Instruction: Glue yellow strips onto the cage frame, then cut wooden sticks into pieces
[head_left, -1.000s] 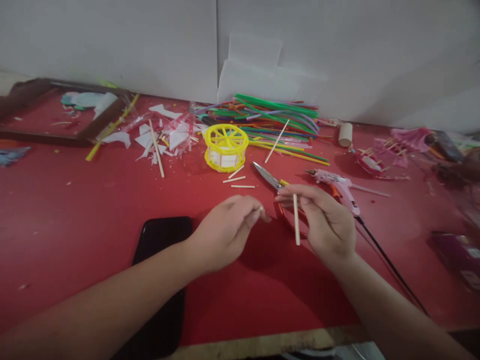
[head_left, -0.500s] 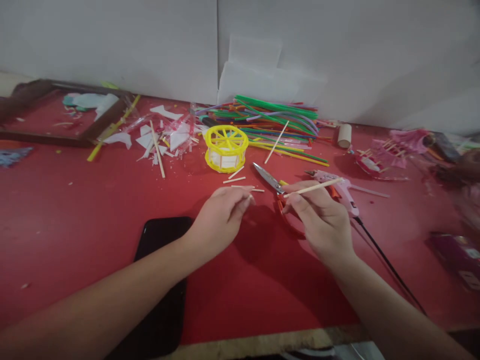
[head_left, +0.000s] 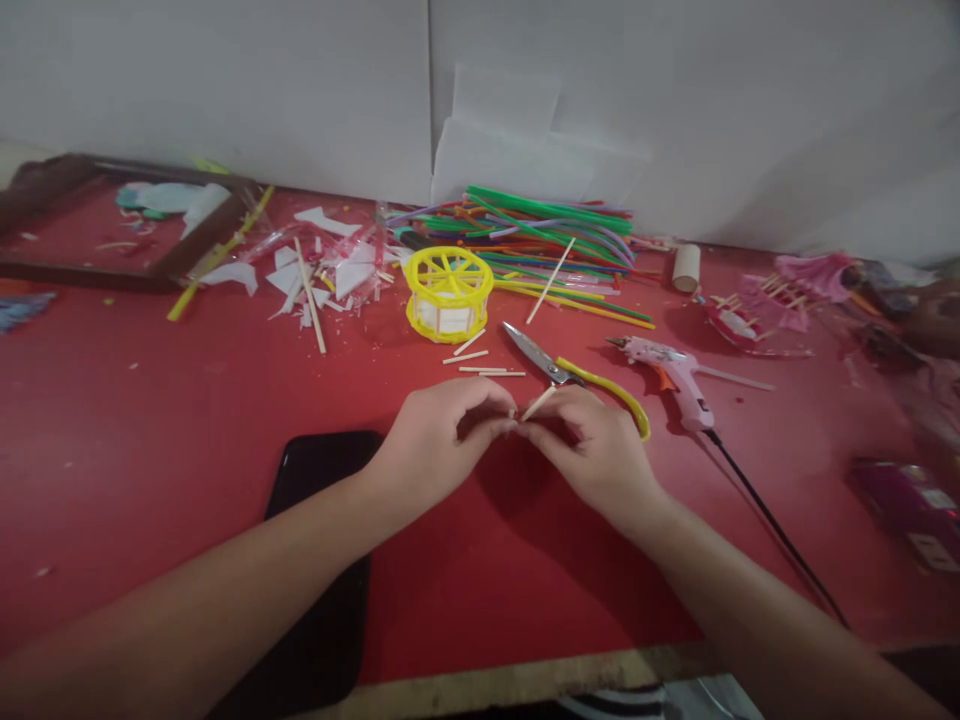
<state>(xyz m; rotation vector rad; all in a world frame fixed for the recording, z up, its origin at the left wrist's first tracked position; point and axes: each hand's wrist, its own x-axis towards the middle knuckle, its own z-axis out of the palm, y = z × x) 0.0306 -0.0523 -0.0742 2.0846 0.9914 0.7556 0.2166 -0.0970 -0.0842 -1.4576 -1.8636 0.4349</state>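
My left hand and my right hand meet fingertip to fingertip above the red table. A thin wooden stick is pinched in the right one, slanting up from the fingertips. My left thumb and forefinger are pressed together on something too small to make out. Just beyond lie scissors with a yellow handle, blades pointing away to the left, partly behind my right hand. Several short cut sticks rest before a round yellow frame with spokes on top and white inside.
A pink glue gun with a black cord lies to the right. A black phone is under my left forearm. Colourful pipe cleaners, paper scraps, a cardboard tube and a dark tray frame line the back.
My right hand has moved left and down with the stick, bringing its fingertips to those of my left hand. The stick now points the other way, and the scissors' yellow handle shows.
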